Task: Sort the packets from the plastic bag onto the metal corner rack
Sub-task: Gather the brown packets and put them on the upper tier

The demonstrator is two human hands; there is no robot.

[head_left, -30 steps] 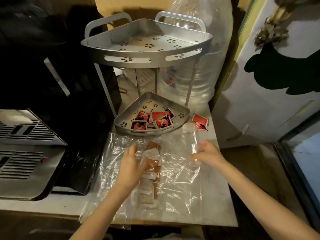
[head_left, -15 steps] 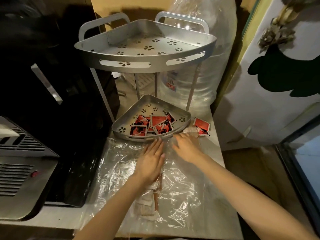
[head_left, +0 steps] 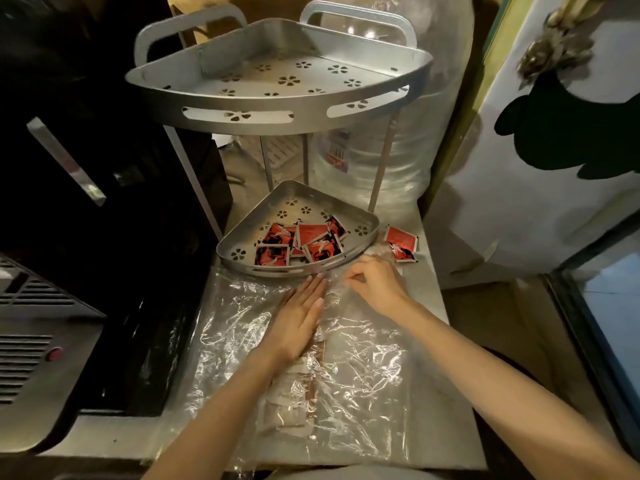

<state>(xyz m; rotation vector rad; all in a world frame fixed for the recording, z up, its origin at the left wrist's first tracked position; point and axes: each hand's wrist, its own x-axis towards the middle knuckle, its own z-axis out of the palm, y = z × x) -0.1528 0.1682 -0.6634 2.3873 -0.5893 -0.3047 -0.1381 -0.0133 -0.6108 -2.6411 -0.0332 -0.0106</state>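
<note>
My left hand (head_left: 298,317) presses flat on the crinkled clear plastic bag (head_left: 363,368) mid-worktop; my right hand (head_left: 375,284) pinches its far edge, just before the rack (head_left: 277,109) holding red-black packets (head_left: 301,242)

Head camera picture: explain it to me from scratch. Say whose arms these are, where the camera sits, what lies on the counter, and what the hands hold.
There is no machine here. A person wears one wide camera on the head, looking forward and down, so both arms enter from the bottom edge.

On the counter stands a metal corner rack with two shelves. The lower shelf holds several red and black packets; the upper one shows none. One more red packet lies beside the rack on the counter.

In front of the rack lies a clear plastic bag with pale packets inside.

The left hand lies flat on the bag, fingers straight. The right hand has its fingers curled, pinching the bag's plastic near the rack.
</note>
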